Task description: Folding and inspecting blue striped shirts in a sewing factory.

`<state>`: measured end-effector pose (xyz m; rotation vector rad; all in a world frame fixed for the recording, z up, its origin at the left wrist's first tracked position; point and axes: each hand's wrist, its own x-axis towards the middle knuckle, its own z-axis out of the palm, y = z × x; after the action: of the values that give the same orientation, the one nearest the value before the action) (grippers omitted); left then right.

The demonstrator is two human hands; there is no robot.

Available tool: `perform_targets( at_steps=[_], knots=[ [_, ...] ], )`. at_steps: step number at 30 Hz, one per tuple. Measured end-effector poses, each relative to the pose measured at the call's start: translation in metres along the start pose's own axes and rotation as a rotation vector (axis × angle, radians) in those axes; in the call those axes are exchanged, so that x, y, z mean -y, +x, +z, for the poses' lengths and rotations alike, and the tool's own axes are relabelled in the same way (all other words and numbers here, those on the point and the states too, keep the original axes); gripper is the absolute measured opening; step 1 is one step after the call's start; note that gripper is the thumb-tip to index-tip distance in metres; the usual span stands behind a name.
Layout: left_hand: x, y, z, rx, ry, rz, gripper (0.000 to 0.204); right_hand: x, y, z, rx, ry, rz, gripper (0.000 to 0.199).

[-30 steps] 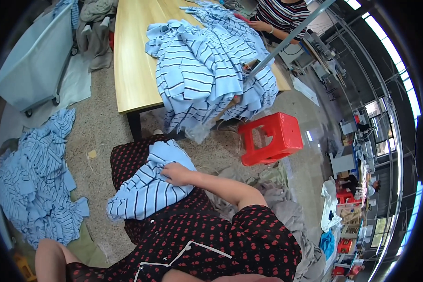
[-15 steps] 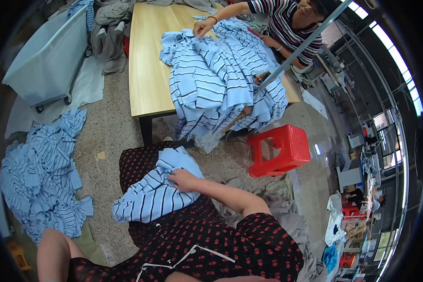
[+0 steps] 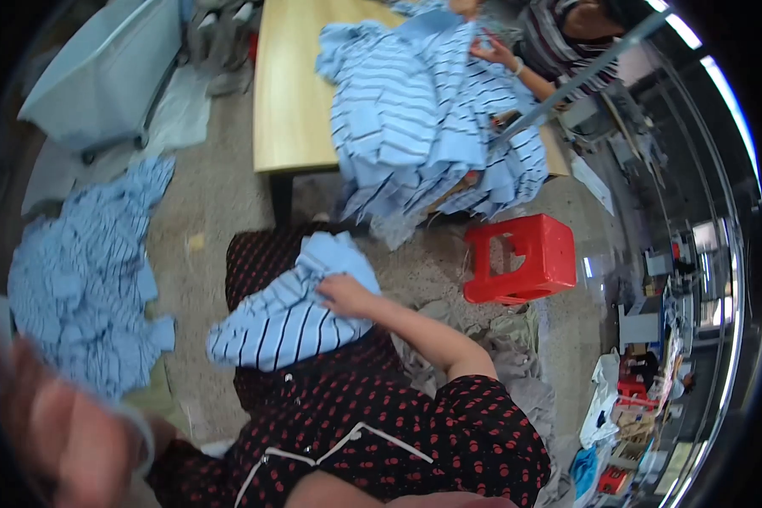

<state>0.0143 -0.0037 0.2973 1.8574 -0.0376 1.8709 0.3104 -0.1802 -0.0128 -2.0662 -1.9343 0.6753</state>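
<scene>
Across my lap lies a light-blue knit garment (image 3: pixel 284 326) with dark stripes, loosely bunched. My right hand (image 3: pixel 347 296) is on its upper right part, fingers curled and closed on the cloth. Raised close to the camera at the lower left, my left hand (image 3: pixel 68 423) is smeared by motion. Its fingers are too blurred to read, and I cannot make out anything held in it. A band (image 3: pixel 140 436) circles that wrist. Under the garment is my black dress (image 3: pixel 389 432) with red spots.
Striped garments (image 3: pixel 406 118) cover much of the wooden table (image 3: pixel 295 102) ahead. A co-worker's hand (image 3: pixel 495 55) is at them. More striped garments (image 3: pixel 85 271) lie heaped on the left floor, near a wheeled tub (image 3: pixel 102 80). A red stool (image 3: pixel 525 258) stands right of the table.
My left arm has come up from the lower left, bringing the hand close to the camera. My right hand stays on the garment. The co-worker's hands have shifted over the cloth. The view has tilted slightly.
</scene>
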Motion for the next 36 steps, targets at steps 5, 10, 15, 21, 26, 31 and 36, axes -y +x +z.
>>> perform_targets(
  at_steps=[5,10,15,21,26,31,36],
  knots=[
    [0.060,-0.122,0.039,0.338,-0.022,-1.316,0.025,-0.023,-0.018,-0.010,0.057,0.295,0.152,0.041],
    [0.062,-0.235,-0.003,0.387,0.211,-1.449,0.023,0.002,-0.047,-0.067,0.112,0.482,0.189,0.049],
    [0.031,-0.257,-0.004,0.683,0.335,-1.397,0.030,0.021,-0.076,-0.069,0.135,0.341,0.159,0.056],
    [0.029,-0.253,-0.002,1.055,0.508,-0.929,0.040,0.009,-0.087,-0.041,-0.059,0.128,0.136,0.028],
    [0.026,-0.256,-0.013,1.065,0.458,-0.821,0.025,0.010,-0.090,-0.067,-0.498,0.313,0.174,0.013],
    [0.004,-0.200,0.004,0.742,0.515,-0.543,0.021,0.012,-0.103,-0.093,-0.711,0.356,0.140,0.013],
    [-0.015,-0.223,-0.010,1.222,0.339,-0.707,0.015,-0.005,-0.115,-0.090,-0.544,0.033,0.188,0.018]
  ],
)
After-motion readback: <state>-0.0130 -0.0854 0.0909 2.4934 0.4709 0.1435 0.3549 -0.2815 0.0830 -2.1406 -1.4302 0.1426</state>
